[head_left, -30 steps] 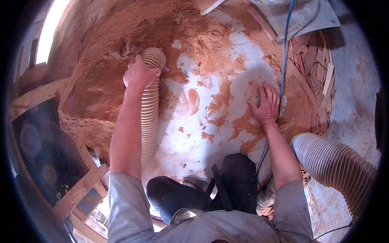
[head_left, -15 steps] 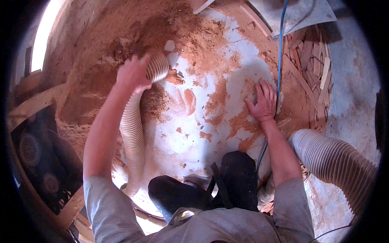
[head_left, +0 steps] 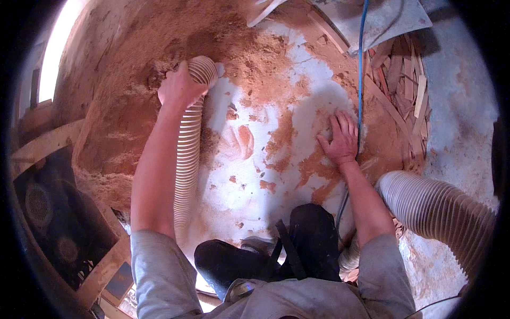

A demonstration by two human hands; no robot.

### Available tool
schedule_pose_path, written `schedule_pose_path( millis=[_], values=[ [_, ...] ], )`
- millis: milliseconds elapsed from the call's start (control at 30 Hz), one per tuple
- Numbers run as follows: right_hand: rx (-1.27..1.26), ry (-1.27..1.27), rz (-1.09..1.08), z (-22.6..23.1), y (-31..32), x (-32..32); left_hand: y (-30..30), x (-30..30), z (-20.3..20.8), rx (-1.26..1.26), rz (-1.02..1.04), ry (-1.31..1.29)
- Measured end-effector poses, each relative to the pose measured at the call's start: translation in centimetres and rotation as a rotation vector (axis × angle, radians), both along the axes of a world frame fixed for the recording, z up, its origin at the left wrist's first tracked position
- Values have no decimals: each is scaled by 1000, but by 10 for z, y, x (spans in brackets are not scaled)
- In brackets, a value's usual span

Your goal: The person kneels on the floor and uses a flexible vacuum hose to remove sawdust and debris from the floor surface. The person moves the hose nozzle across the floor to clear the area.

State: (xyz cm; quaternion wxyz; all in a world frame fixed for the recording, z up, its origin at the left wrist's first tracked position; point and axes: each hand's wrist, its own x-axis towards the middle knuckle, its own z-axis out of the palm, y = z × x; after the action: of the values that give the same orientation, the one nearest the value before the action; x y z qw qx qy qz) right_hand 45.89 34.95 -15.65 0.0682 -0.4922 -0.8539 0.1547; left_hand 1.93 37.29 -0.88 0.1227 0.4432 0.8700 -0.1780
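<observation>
A ribbed flexible hose [head_left: 188, 165], pale with close rings, runs from near my left knee up to the sawdust at the upper left. My left hand [head_left: 179, 89] is wrapped round it just below its far end, which bends to the right; part of the grip is hidden behind the hand. Reddish-brown sawdust [head_left: 133, 101] is heaped beside and beyond the hose end. On the pale, dust-streaked floor [head_left: 234, 194] my right hand [head_left: 341, 138] lies flat with fingers spread, holding nothing, close to a blue cable [head_left: 361, 69].
A wider ribbed hose [head_left: 430, 204] curves in at the right. Thin wood offcuts [head_left: 406, 80] are piled at the upper right, below a pale flat sheet [head_left: 382, 21]. On the left stands a wooden frame [head_left: 48, 141] around a dark panel [head_left: 58, 212].
My left hand has shifted slightly with the hose, whose end is now higher and whose length lies straighter and further right. My right hand stays on the floor.
</observation>
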Motion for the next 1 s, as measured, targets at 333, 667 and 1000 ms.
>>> schedule_pose_path(
  millis=[333, 667, 1000],
  values=[
    [12, -5, 1, -6, -2, 3, 58, 10, 1, 32, -273, -20],
    [36, 57, 5, -4, -1, 3, 54, 46, 12, -49, -465, -99],
    [1, 58, -13, -2, -2, 3, -17, 106, 0, -39, -435, -33]
  ],
)
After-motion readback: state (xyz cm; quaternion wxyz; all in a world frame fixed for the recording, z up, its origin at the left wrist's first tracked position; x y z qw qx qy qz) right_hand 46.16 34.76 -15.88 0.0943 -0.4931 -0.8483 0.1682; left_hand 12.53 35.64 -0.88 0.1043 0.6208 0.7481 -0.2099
